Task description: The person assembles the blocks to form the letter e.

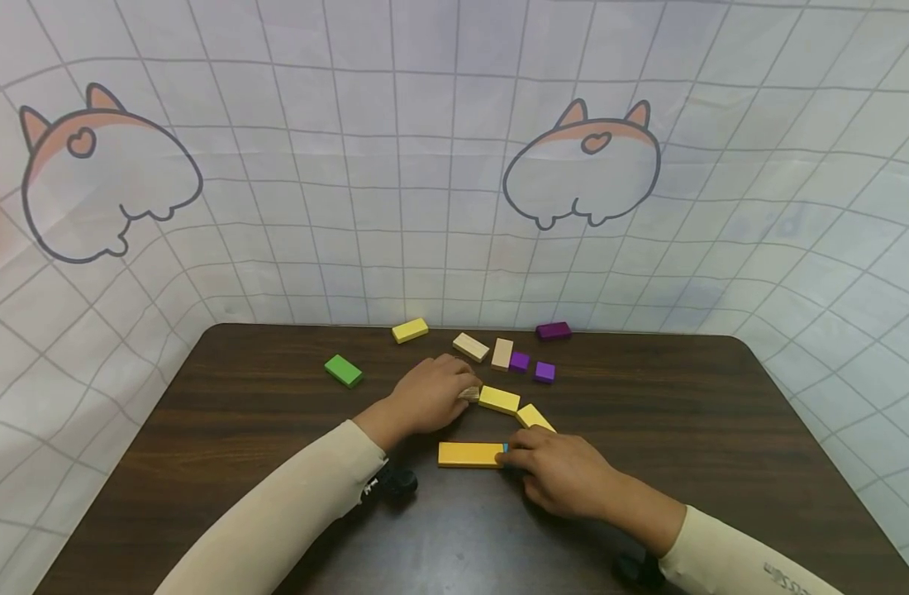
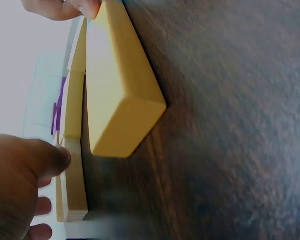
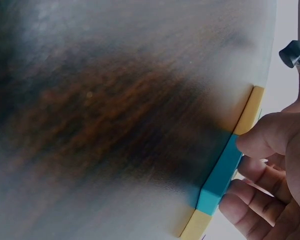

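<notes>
My left hand (image 1: 434,395) pinches a plain wooden block (image 2: 76,180), thumb on its near side. That block meets the end of a yellow block (image 1: 499,400), and a second yellow block (image 1: 535,416) continues the curved row to the right. Nearer to me lies a long orange-yellow block (image 1: 469,454), with a blue block (image 3: 221,175) at its right end. My right hand (image 1: 566,475) grips the blue block, thumb on one side and fingers on the other; in the head view it mostly hides that block.
Behind the row lie two pale wooden blocks (image 1: 471,347), two small purple blocks (image 1: 544,372) and a dark purple block (image 1: 554,330). A green block (image 1: 344,371) and another yellow block (image 1: 410,330) are farther left. A grid-patterned cloth (image 1: 440,165) stands behind the dark wooden table (image 1: 722,430).
</notes>
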`<action>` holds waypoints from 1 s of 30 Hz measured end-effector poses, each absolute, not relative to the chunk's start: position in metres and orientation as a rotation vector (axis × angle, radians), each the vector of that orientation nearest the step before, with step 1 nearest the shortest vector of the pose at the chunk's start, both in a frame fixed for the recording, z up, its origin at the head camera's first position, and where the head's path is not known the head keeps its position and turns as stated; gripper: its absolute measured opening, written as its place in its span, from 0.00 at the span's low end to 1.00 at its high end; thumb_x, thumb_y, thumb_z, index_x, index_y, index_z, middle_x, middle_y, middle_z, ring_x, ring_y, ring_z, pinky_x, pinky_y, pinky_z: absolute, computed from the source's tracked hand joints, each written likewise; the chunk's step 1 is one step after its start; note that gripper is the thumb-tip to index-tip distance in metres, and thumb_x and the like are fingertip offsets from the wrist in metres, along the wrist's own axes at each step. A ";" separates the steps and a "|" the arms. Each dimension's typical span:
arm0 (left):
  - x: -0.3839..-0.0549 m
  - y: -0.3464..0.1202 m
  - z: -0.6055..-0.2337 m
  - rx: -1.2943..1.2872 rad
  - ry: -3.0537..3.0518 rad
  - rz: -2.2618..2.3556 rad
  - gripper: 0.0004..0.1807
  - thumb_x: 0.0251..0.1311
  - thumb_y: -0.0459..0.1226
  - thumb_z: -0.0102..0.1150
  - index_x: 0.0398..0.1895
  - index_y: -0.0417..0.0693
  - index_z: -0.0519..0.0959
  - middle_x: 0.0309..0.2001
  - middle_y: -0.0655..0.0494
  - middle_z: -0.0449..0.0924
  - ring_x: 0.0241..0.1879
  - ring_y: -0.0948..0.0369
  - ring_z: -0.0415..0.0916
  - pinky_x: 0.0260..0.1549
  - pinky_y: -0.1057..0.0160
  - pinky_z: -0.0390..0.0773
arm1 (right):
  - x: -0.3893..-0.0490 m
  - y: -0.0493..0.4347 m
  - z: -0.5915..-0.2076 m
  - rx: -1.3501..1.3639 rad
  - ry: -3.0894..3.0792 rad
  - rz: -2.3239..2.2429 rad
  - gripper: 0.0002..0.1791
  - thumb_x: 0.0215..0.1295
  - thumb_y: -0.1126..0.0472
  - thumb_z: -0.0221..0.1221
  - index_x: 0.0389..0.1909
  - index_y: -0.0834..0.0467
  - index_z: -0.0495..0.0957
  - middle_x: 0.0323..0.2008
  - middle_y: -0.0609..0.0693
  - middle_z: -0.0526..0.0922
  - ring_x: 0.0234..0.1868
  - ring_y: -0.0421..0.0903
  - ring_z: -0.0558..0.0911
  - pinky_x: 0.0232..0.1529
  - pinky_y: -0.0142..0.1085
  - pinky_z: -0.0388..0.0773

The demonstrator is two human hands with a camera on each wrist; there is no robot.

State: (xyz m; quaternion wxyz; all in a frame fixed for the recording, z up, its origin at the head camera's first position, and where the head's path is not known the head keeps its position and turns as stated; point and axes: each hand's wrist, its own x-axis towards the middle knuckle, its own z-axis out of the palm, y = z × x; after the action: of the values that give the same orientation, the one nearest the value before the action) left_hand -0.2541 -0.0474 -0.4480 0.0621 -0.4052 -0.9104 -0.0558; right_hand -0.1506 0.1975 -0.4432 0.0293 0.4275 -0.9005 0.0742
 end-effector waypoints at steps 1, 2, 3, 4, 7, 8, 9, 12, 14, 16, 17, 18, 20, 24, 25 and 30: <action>-0.254 -0.048 -0.448 -1.198 -2.761 -0.165 0.14 0.69 0.41 0.64 0.56 0.53 0.84 0.52 0.57 0.82 0.54 0.55 0.77 0.52 0.52 0.77 | -0.151 0.197 -0.443 1.317 -2.779 0.227 0.22 0.58 0.66 0.66 0.55 0.51 0.85 0.47 0.45 0.79 0.45 0.41 0.80 0.32 0.35 0.80; -0.255 -0.049 -0.449 -1.179 -2.772 -0.161 0.13 0.69 0.41 0.64 0.54 0.53 0.85 0.51 0.57 0.83 0.52 0.55 0.78 0.51 0.52 0.78 | -0.151 0.197 -0.443 1.316 -2.780 0.226 0.22 0.58 0.66 0.66 0.55 0.51 0.85 0.47 0.45 0.79 0.45 0.41 0.80 0.31 0.35 0.80; -0.255 -0.050 -0.449 -1.170 -2.782 -0.162 0.12 0.68 0.40 0.65 0.52 0.53 0.85 0.50 0.56 0.83 0.51 0.55 0.78 0.50 0.52 0.78 | -0.151 0.197 -0.443 1.315 -2.781 0.226 0.22 0.58 0.66 0.66 0.55 0.51 0.85 0.47 0.45 0.79 0.45 0.41 0.80 0.31 0.34 0.80; -0.256 -0.050 -0.449 -1.165 -2.790 -0.161 0.11 0.68 0.39 0.65 0.51 0.52 0.86 0.49 0.56 0.83 0.49 0.55 0.79 0.49 0.52 0.78 | -0.151 0.197 -0.443 1.316 -2.780 0.226 0.22 0.58 0.66 0.66 0.55 0.51 0.85 0.47 0.45 0.79 0.45 0.41 0.80 0.31 0.34 0.80; -0.256 -0.051 -0.450 -1.174 -2.803 -0.174 0.09 0.69 0.37 0.63 0.48 0.52 0.87 0.46 0.56 0.84 0.46 0.55 0.80 0.47 0.52 0.79 | -0.151 0.198 -0.443 1.314 -2.779 0.226 0.22 0.58 0.66 0.66 0.55 0.51 0.85 0.47 0.45 0.79 0.44 0.41 0.80 0.31 0.35 0.79; -0.256 -0.052 -0.450 -1.178 -2.806 -0.181 0.08 0.69 0.36 0.62 0.48 0.51 0.87 0.45 0.56 0.83 0.46 0.55 0.80 0.46 0.52 0.79 | -0.151 0.198 -0.443 1.315 -2.778 0.227 0.22 0.58 0.66 0.65 0.55 0.51 0.85 0.47 0.45 0.79 0.44 0.42 0.80 0.31 0.35 0.80; -0.256 -0.052 -0.450 -1.180 -2.807 -0.190 0.08 0.69 0.35 0.62 0.47 0.51 0.87 0.45 0.56 0.83 0.45 0.55 0.80 0.47 0.52 0.79 | -0.151 0.198 -0.443 1.316 -2.776 0.227 0.22 0.58 0.66 0.65 0.55 0.51 0.85 0.47 0.46 0.79 0.44 0.42 0.80 0.32 0.35 0.80; -0.255 -0.053 -0.450 -1.180 -2.810 -0.207 0.09 0.69 0.33 0.61 0.47 0.51 0.87 0.44 0.56 0.83 0.46 0.54 0.80 0.47 0.52 0.79 | -0.151 0.198 -0.443 1.318 -2.773 0.228 0.22 0.58 0.66 0.65 0.55 0.51 0.85 0.47 0.46 0.79 0.45 0.42 0.80 0.32 0.35 0.80; -0.255 -0.054 -0.451 -1.181 -2.809 -0.209 0.09 0.70 0.33 0.61 0.47 0.51 0.87 0.45 0.56 0.83 0.46 0.55 0.80 0.48 0.52 0.79 | -0.151 0.198 -0.443 1.320 -2.774 0.232 0.22 0.58 0.66 0.65 0.55 0.51 0.85 0.47 0.46 0.79 0.45 0.42 0.80 0.32 0.35 0.80; -0.255 -0.054 -0.451 -1.185 -2.805 -0.210 0.09 0.70 0.34 0.61 0.47 0.52 0.87 0.45 0.56 0.83 0.47 0.55 0.80 0.48 0.52 0.79 | -0.152 0.198 -0.443 1.319 -2.777 0.236 0.22 0.58 0.66 0.65 0.55 0.51 0.85 0.47 0.46 0.79 0.45 0.42 0.80 0.32 0.35 0.80; -0.254 -0.054 -0.451 -1.188 -2.805 -0.209 0.09 0.70 0.34 0.61 0.47 0.52 0.87 0.45 0.56 0.83 0.47 0.55 0.80 0.48 0.52 0.79 | -0.152 0.198 -0.444 1.318 -2.778 0.237 0.22 0.58 0.66 0.65 0.55 0.51 0.85 0.47 0.46 0.79 0.45 0.42 0.80 0.32 0.35 0.80; -0.254 -0.055 -0.451 -1.193 -2.801 -0.211 0.09 0.70 0.34 0.61 0.47 0.52 0.87 0.45 0.56 0.83 0.46 0.55 0.80 0.47 0.52 0.79 | -0.152 0.198 -0.443 1.316 -2.780 0.236 0.21 0.58 0.66 0.65 0.55 0.51 0.85 0.47 0.46 0.79 0.45 0.42 0.80 0.32 0.35 0.80; -0.253 -0.054 -0.450 -1.200 -2.797 -0.217 0.09 0.70 0.34 0.62 0.47 0.52 0.88 0.44 0.56 0.83 0.46 0.55 0.80 0.47 0.51 0.79 | -0.152 0.198 -0.443 1.313 -2.782 0.236 0.21 0.59 0.66 0.66 0.54 0.51 0.85 0.47 0.46 0.79 0.45 0.42 0.80 0.33 0.36 0.80; -0.252 -0.054 -0.448 -1.211 -2.793 -0.219 0.08 0.70 0.35 0.62 0.47 0.51 0.88 0.44 0.56 0.83 0.46 0.55 0.80 0.47 0.52 0.79 | -0.151 0.198 -0.443 1.307 -2.783 0.235 0.21 0.58 0.66 0.66 0.55 0.51 0.86 0.47 0.46 0.79 0.45 0.42 0.80 0.32 0.36 0.80; -0.252 -0.055 -0.447 -1.215 -2.787 -0.219 0.08 0.70 0.35 0.62 0.47 0.51 0.88 0.44 0.56 0.83 0.46 0.55 0.80 0.47 0.51 0.79 | -0.151 0.198 -0.443 1.307 -2.783 0.236 0.21 0.58 0.66 0.66 0.55 0.52 0.86 0.47 0.46 0.79 0.45 0.42 0.80 0.32 0.36 0.80; -0.254 -0.056 -0.446 -1.219 -2.759 -0.237 0.08 0.71 0.39 0.62 0.48 0.51 0.87 0.45 0.56 0.83 0.46 0.54 0.80 0.47 0.51 0.79 | -0.151 0.197 -0.442 1.312 -2.782 0.235 0.21 0.59 0.66 0.65 0.55 0.52 0.86 0.48 0.46 0.79 0.46 0.43 0.80 0.33 0.36 0.81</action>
State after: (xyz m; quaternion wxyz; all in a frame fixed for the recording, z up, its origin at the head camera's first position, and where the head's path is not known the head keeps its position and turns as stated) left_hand -0.2543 -0.0562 -0.4465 0.0577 -0.4023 -0.9103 -0.0781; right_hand -0.1509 0.1975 -0.4424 0.0284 0.4252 -0.9014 0.0761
